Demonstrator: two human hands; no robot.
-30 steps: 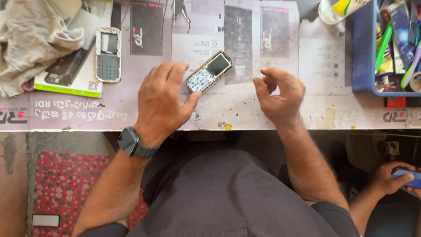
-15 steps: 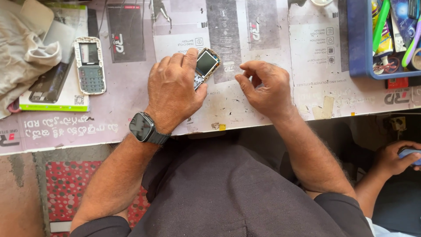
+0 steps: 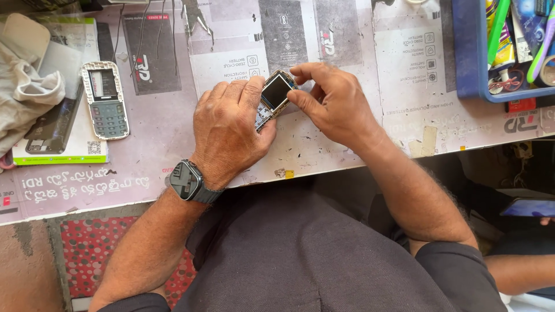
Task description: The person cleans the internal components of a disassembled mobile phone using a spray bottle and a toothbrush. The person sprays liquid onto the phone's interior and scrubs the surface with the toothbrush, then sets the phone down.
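Note:
My left hand (image 3: pixel 230 132) lies palm down on the bench and grips the lower half of a small keypad phone (image 3: pixel 273 96) with its cover off, so the keypad is mostly hidden. My right hand (image 3: pixel 332 101) pinches the phone's upper end, thumb and forefinger at the edges of its dark screen. A dark watch (image 3: pixel 186 180) sits on my left wrist. The phone rests tilted on the printed paper sheet over the bench (image 3: pixel 404 69).
A grey phone front cover with keypad (image 3: pixel 105 99) lies to the left on a green-edged booklet (image 3: pixel 58 151), beside a crumpled cloth (image 3: pixel 26 95). A blue tray of tools (image 3: pixel 503 49) stands at the right. Another person's hand with a phone (image 3: pixel 529 209) shows at the lower right.
My left hand has closed further over the phone and my right hand has moved in, taking hold of its screen end. The view has shifted so the bench sits lower in the frame.

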